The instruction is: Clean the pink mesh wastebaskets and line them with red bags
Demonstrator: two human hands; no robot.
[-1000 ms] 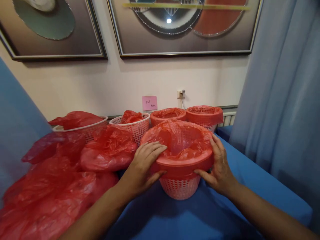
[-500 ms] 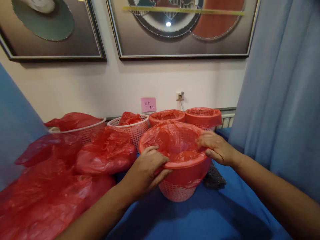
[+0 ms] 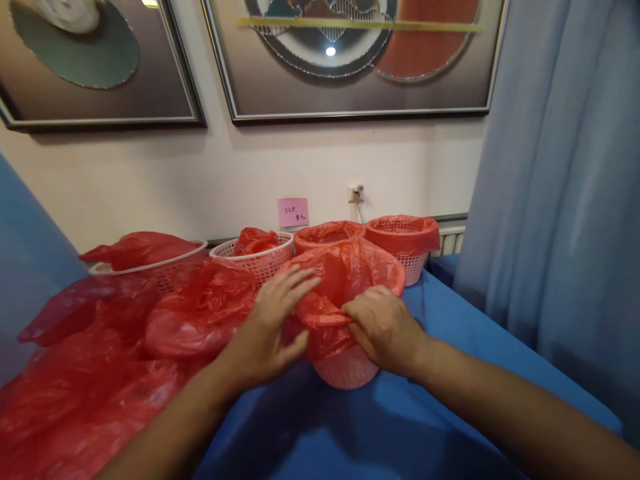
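The left hand [image 3: 267, 327] lies flat, fingers spread, on the thin red bag [image 3: 350, 273], while the right hand [image 3: 383, 327] is pinched shut on its crumpled edge at the near rim of the basket [image 3: 345, 370] on the blue table [image 3: 450, 320]. That film looks feather-light, limp, slippery and easy to tear, so the bunched edge is the spot to grip. I count five baskets in all, three of them lined, but the loose bags [image 3: 100, 373] heaped on the left are too tangled to count.

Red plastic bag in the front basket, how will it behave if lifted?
Probably floppy: the red plastic bag crumples and bunches under the right hand. Likely light, being thin and translucent. The lattice basket might shift with it.
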